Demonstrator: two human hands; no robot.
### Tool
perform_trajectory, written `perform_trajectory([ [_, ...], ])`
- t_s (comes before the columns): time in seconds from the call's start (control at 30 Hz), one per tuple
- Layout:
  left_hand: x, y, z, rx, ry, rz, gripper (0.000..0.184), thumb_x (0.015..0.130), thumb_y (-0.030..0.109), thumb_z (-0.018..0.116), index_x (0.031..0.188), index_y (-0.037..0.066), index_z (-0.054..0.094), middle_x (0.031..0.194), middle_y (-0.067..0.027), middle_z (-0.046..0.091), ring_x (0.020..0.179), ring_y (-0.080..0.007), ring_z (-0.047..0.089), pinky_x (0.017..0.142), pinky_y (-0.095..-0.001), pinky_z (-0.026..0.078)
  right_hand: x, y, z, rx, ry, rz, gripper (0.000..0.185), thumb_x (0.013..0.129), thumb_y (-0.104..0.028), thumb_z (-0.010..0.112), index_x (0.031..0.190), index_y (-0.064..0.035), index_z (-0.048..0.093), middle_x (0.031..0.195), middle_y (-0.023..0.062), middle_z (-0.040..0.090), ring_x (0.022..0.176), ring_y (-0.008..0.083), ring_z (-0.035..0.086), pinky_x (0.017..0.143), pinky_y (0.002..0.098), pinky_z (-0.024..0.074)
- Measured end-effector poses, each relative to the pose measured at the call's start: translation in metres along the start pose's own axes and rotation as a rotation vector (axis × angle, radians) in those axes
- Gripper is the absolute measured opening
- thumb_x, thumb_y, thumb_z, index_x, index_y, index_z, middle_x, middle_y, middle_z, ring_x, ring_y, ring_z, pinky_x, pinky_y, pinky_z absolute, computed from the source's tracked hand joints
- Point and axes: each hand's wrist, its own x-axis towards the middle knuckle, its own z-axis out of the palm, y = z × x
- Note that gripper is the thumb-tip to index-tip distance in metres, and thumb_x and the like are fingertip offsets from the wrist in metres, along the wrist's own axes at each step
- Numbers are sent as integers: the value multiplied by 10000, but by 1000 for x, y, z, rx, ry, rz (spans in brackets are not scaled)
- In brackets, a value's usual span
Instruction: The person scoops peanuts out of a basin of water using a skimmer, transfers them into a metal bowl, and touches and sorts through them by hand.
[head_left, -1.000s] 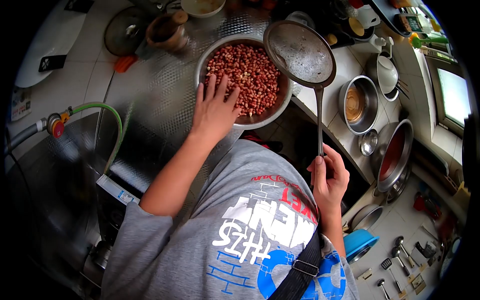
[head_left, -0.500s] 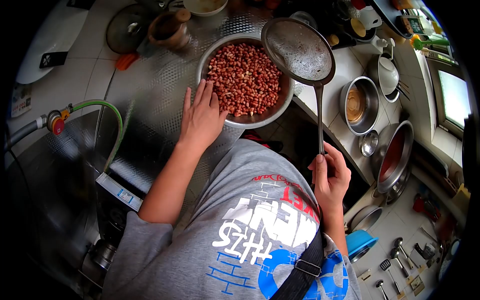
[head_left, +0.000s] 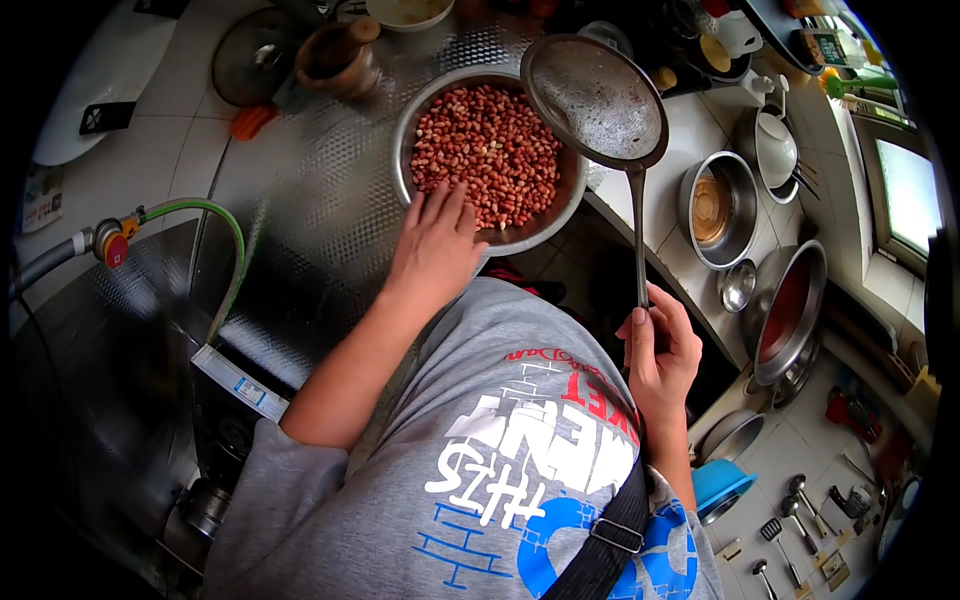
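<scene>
Shifting from the left rim half a second ago, a person's left hand [head_left: 430, 260] is now reaching across the near-left rim of a metal bowl [head_left: 404, 160], its fingers lying over the reddish peanuts [head_left: 488, 150] that are filling the vessel. Those fingers are extending slightly apart, gripping nothing visible; whether they are pressing into the peanuts, one cannot tell. The right hand [head_left: 662, 352], almost unmoved, is closing its fingers around the handle of a round skimmer [head_left: 595, 100], whose head is overlapping the bowl's right edge in this view.

The bowl is resting on a patterned metal table [head_left: 330, 160] in a cluttered kitchen, where a brown mortar [head_left: 338, 72] and a dark lid [head_left: 250, 60] are sitting beyond it to the left. A green hose [head_left: 239, 235] is curving from a red valve [head_left: 116, 252]. To the right, a steel pan [head_left: 742, 238] and a ladle [head_left: 738, 287] are lying on a white-tiled table [head_left: 672, 130], daylight is coming through a window [head_left: 908, 195], and a blue basin [head_left: 722, 480] is standing near a spatula [head_left: 772, 530].
</scene>
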Motion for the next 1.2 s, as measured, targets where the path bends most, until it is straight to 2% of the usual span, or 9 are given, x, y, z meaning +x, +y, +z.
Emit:
perform_trajectory([
  [0.1,3,15,5,-93,-47,97,591,959,378,683,1372,-34,593,1533,-200,506,1471,-383,418,1212,-529,335,0,-7,1,16,15,67,290,961,60,630,1247,42,673,766,60,686,639,103,668,594,233,513],
  [0.23,10,35,19,-239,-127,187,617,990,421,636,1413,-23,561,1556,-211,474,1493,-364,388,1224,-521,314,-1,-6,2,1,8,59,291,965,67,620,1250,41,672,744,54,681,633,101,665,592,228,508],
  [0.33,15,38,24,-192,-105,187,622,1004,439,609,1424,-17,557,1578,-210,450,1521,-349,349,1245,-523,268,-1,-9,2,23,6,78,293,966,69,617,1253,42,671,732,46,678,631,96,659,593,224,504],
  [0.53,30,13,10,27,-67,15,586,1033,472,544,1444,56,573,1645,-200,355,1575,-334,229,1269,-554,175,-4,-7,0,31,8,75,294,968,62,618,1257,45,668,733,44,674,634,90,653,597,219,502],
  [0.57,33,5,6,79,-85,-13,564,1037,477,537,1448,93,584,1663,-190,325,1578,-348,213,1270,-566,164,-4,-7,0,32,9,78,294,967,62,618,1257,45,668,734,46,674,635,91,654,597,219,502],
  [0.67,39,-18,5,68,43,-66,562,1039,474,538,1457,101,581,1664,-185,328,1576,-358,218,1273,-563,158,-6,-5,-1,35,9,84,294,966,62,620,1255,44,669,739,52,675,637,94,659,596,222,505],
  [0.83,44,-33,4,125,42,-128,631,1037,468,548,1539,89,494,1673,-185,316,1573,-353,229,1281,-545,132,-6,0,-1,34,16,69,294,966,57,620,1255,43,669,747,58,678,638,97,664,595,225,511],
  [0.93,47,-18,6,150,46,-139,641,1033,475,552,1538,84,487,1661,-190,335,1561,-375,253,1274,-547,163,-7,-1,-1,45,14,80,297,967,55,622,1260,43,667,750,60,680,638,95,662,595,225,510],
  [1.2,48,42,27,-142,19,157,647,986,460,629,1470,41,540,1599,-235,408,1500,-424,348,1207,-567,306,-4,-5,1,44,-5,87,291,977,55,617,1264,53,663,723,43,676,635,79,648,589,215,493],
])
